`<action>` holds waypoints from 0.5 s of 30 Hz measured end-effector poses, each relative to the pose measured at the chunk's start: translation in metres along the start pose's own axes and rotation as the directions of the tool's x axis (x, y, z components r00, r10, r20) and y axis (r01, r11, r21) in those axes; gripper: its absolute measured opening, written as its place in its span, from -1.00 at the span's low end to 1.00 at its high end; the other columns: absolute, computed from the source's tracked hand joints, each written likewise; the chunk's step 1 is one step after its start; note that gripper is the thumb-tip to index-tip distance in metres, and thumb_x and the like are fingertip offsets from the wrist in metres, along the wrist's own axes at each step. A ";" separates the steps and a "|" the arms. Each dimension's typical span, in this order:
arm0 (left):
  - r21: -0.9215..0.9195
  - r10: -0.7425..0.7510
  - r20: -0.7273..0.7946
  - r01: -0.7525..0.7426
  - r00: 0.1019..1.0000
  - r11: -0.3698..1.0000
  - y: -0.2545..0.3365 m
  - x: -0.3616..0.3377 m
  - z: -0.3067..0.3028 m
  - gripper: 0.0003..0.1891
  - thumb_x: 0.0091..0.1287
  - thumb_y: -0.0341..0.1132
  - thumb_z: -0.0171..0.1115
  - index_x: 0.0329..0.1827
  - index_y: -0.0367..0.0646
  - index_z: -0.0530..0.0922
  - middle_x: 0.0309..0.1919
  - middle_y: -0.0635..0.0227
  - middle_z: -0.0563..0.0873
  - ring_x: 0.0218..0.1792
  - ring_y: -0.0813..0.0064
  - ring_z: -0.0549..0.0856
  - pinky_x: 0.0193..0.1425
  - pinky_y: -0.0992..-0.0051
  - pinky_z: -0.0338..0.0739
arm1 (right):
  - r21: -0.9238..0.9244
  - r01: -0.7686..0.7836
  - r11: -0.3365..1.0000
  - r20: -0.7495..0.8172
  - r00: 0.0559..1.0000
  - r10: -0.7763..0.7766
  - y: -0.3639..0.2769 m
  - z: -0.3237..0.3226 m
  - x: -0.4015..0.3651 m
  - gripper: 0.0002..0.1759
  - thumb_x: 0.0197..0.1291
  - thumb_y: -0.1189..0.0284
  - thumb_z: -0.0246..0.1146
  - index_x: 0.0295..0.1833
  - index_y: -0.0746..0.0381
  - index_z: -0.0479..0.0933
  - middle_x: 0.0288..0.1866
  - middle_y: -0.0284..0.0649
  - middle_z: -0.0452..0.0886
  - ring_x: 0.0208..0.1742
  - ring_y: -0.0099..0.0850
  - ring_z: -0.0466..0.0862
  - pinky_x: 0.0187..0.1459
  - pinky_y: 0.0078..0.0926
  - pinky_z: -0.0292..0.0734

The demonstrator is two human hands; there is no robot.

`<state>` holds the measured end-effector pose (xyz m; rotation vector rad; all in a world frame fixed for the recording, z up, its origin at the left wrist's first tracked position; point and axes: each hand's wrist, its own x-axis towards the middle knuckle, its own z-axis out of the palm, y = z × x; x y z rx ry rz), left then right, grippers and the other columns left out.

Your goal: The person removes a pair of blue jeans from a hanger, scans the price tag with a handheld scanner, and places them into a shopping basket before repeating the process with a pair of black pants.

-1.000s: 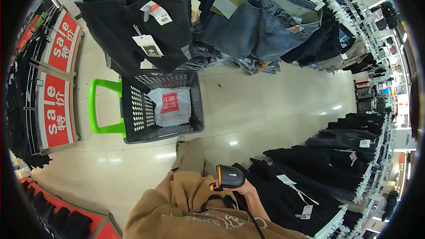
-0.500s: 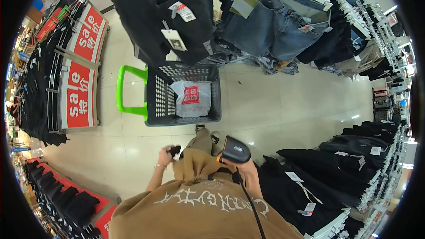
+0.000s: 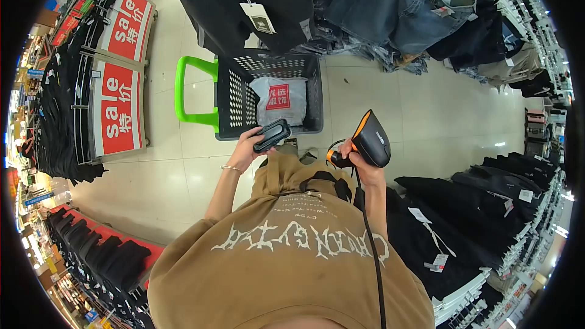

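Observation:
My left hand (image 3: 244, 151), with a bracelet at the wrist, is closed around a dark oblong device (image 3: 272, 136) near the basket's lower edge. Farther right, my right hand (image 3: 365, 167) grips the handle of a black and orange handheld scanner (image 3: 372, 139), its head pointing up. A black cable (image 3: 373, 250) runs from near that hand down over my brown top. Just ahead stands a dark shopping basket cart (image 3: 237, 119) with a green handle (image 3: 181, 88). Inside it lies a pale plastic bag (image 3: 297, 100) with a red printed square.
Black trousers (image 3: 231, 12) and denim shorts (image 3: 390, 18) hang over the aisle ahead. At left is a rack with red sale signs (image 3: 119, 109). Dark garments (image 3: 463, 225) hang at the right. Folded dark clothes (image 3: 103, 256) lie at the lower left.
Both hands have risen and moved forward, showing more of the device and scanner. The cart, racks and signs have shifted up and slightly right in the view.

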<state>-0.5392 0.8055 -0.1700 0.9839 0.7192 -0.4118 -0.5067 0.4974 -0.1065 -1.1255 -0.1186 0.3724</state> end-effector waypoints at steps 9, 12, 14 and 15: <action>0.047 0.078 0.249 -0.092 0.965 0.995 0.079 -0.010 0.068 -0.65 0.30 -0.43 0.14 0.15 -0.24 0.41 -0.34 0.19 0.66 -0.54 0.41 0.67 -0.48 0.51 0.55 | -0.178 0.007 0.984 -0.065 0.998 -0.019 -0.011 0.025 0.045 -0.40 -0.05 0.66 0.42 0.17 0.27 0.41 -0.27 -0.33 0.56 -0.25 -0.58 0.55 -0.18 -0.61 0.46; 0.217 -0.047 0.353 -0.033 0.934 0.976 0.100 -0.006 0.084 -0.61 0.27 -0.42 0.17 0.17 -0.21 0.41 -0.36 0.22 0.66 -0.59 0.44 0.64 -0.54 0.55 0.51 | -0.283 0.142 0.949 -0.009 0.988 -0.151 -0.017 0.035 0.059 -0.26 -0.10 0.67 0.46 0.25 0.27 0.34 -0.30 -0.38 0.52 -0.24 -0.61 0.53 -0.19 -0.63 0.46; 0.244 -0.075 0.410 -0.030 0.909 0.969 0.109 -0.004 0.093 -0.60 0.27 -0.40 0.18 0.18 -0.18 0.40 -0.36 0.21 0.65 -0.60 0.44 0.64 -0.55 0.54 0.51 | -0.342 0.193 0.920 0.024 0.980 -0.197 -0.019 0.034 0.063 -0.24 -0.10 0.63 0.48 0.27 0.26 0.33 -0.29 -0.39 0.52 -0.23 -0.61 0.53 -0.15 -0.64 0.46; 0.265 -0.100 0.458 -0.028 0.883 0.964 0.114 -0.005 0.100 -0.58 0.27 -0.38 0.19 0.20 -0.15 0.40 -0.35 0.20 0.65 -0.62 0.44 0.63 -0.56 0.54 0.50 | -0.342 0.197 0.919 0.015 0.979 -0.205 -0.019 0.034 0.063 -0.24 -0.10 0.63 0.48 0.27 0.26 0.33 -0.29 -0.39 0.52 -0.23 -0.61 0.53 -0.15 -0.64 0.46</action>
